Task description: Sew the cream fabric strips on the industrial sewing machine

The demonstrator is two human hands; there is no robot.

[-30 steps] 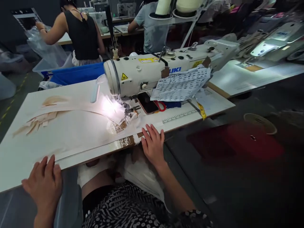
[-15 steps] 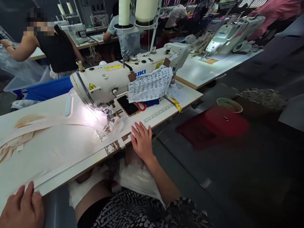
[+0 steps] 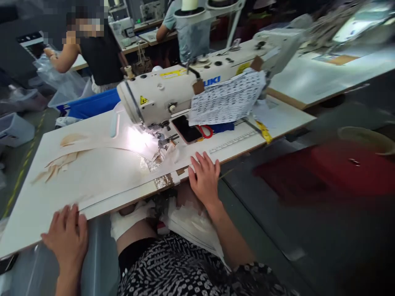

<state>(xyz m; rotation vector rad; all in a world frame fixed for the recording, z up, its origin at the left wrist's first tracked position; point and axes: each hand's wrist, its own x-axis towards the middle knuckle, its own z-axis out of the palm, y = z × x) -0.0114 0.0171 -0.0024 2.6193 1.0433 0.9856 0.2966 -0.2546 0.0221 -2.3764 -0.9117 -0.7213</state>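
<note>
My left hand (image 3: 68, 232) rests on the front edge of the white sewing table (image 3: 101, 176), fingers spread and holding nothing. Farther right along that edge lies my right hand (image 3: 205, 179), also open, fingertips on the tabletop. Beyond it stands a white sewing machine (image 3: 185, 92), its lamp lighting the needle area. Pale fabric pieces (image 3: 66, 158) extend leftward from under the machine head. A phone (image 3: 187, 128) lies beside the machine, with red-handled scissors (image 3: 206, 131) partly hidden under a sheet of written paper (image 3: 226, 98). Neither hand touches the fabric.
A ruler scale (image 3: 233, 142) and yellow measuring tape (image 3: 263, 132) are at the table's right side. Blurred red material (image 3: 324, 172) lies to the right. A co-worker in a black top (image 3: 100, 53) stands behind, near a blue-sided bin (image 3: 94, 103). Another machine table (image 3: 314, 84) adjoins at right.
The camera view has turned left and the scene has shifted right. More of my left hand and the table's left end show. Both hands stay on the table edge.
</note>
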